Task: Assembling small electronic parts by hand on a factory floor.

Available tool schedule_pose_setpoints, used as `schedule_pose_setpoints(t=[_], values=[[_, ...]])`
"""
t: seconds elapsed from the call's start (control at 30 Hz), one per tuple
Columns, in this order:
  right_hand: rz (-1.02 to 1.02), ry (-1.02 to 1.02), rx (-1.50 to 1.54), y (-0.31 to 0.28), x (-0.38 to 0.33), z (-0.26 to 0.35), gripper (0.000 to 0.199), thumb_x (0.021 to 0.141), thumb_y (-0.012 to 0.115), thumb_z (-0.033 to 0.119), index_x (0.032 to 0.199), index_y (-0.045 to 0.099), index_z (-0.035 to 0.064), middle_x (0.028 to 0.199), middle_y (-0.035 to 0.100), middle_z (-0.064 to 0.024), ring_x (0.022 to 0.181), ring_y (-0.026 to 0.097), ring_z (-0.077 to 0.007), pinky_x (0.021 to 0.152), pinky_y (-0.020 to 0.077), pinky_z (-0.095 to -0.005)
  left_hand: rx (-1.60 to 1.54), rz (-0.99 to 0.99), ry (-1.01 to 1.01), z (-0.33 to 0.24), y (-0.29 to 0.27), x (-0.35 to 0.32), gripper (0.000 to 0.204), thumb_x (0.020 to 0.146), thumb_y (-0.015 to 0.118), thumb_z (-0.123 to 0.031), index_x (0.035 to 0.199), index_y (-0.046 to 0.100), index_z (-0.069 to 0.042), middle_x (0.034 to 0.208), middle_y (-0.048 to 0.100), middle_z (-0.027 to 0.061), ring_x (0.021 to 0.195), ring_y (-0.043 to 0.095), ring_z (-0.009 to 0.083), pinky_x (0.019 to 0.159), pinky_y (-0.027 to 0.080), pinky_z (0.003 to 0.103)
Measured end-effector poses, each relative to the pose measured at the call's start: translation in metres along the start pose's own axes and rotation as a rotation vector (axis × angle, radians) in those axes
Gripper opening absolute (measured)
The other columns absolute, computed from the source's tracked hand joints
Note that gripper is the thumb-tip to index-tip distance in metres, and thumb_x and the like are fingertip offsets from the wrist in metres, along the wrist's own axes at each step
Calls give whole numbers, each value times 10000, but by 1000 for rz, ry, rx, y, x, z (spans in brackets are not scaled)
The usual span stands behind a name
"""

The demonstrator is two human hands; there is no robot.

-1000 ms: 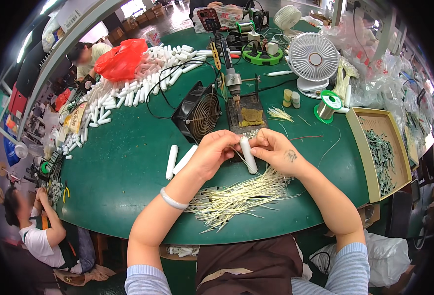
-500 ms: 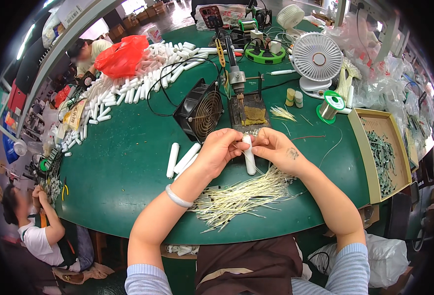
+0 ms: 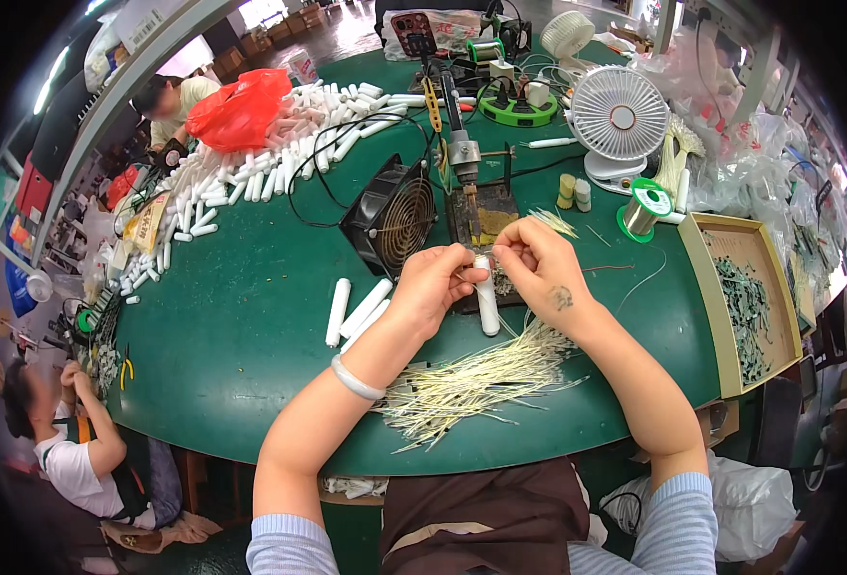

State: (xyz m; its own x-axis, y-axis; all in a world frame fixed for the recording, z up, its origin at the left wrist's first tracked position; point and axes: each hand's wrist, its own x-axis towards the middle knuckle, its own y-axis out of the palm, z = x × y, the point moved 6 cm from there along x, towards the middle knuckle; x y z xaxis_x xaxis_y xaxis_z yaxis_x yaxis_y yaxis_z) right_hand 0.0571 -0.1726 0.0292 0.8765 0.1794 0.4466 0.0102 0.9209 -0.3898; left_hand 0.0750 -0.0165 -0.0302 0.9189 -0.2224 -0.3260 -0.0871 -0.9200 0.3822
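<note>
Your left hand (image 3: 435,286) and your right hand (image 3: 536,261) meet over the middle of the green worktop (image 3: 251,326), and both are closed around the top end of a white tube (image 3: 487,297). The tube stands nearly upright between your fingertips, its lower end touching the worktop just in front of the soldering stand (image 3: 476,216). Your left fingers pinch its upper end from the left; your right thumb and forefinger pinch something fine at the same spot, too small to make out.

Just below your hands lies a loose bundle of pale thin wires (image 3: 471,383), spread in a fan toward your body. To the left of your left wrist, three more white tubes (image 3: 358,311) lie flat side by side on the worktop. A small black fan (image 3: 394,216) stands tilted just behind them, and a white desk fan (image 3: 621,120) stands farther right, with a green spool of solder wire (image 3: 644,206) near it. At your right, a shallow wooden tray (image 3: 720,326) holds small dark green parts. A big heap of white tubes (image 3: 251,172) covers the far left of the worktop, with a red plastic bag (image 3: 236,107) on it.
</note>
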Motion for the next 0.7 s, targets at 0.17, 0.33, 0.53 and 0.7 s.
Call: schedule_pose_setpoints(t=[0.17,0.33,0.53,0.7], values=[[-13,-65,-53,1,2,4,60,873,650,37,895,613,-4,804,511,-30,612,433,-82,556,372,-234,-3,13,23,1,0,3,115,878,609,-139,891,608,-25,833,711,89,738,670,111,640,485,213],[-29,-99,-73,1,1,3,58,868,656,34,896,621,-3,796,509,-31,600,427,-90,551,369,-240,10,8,26,-1,0,3,116,881,611,-142,891,608,-27,821,710,87,730,670,113,639,484,214],[-52,-79,-64,3,1,-1,75,875,666,49,897,623,-8,781,506,-31,596,431,-90,546,371,-245,-4,-2,40,-1,0,5,103,882,613,-139,877,611,-36,803,712,83,725,672,111,639,484,212],[-61,-52,-51,4,1,-3,81,878,669,54,902,627,-12,789,522,-30,608,439,-82,552,377,-243,-5,-5,50,-3,-1,5,97,885,613,-136,872,612,-40,803,713,80,730,676,111,638,483,212]])
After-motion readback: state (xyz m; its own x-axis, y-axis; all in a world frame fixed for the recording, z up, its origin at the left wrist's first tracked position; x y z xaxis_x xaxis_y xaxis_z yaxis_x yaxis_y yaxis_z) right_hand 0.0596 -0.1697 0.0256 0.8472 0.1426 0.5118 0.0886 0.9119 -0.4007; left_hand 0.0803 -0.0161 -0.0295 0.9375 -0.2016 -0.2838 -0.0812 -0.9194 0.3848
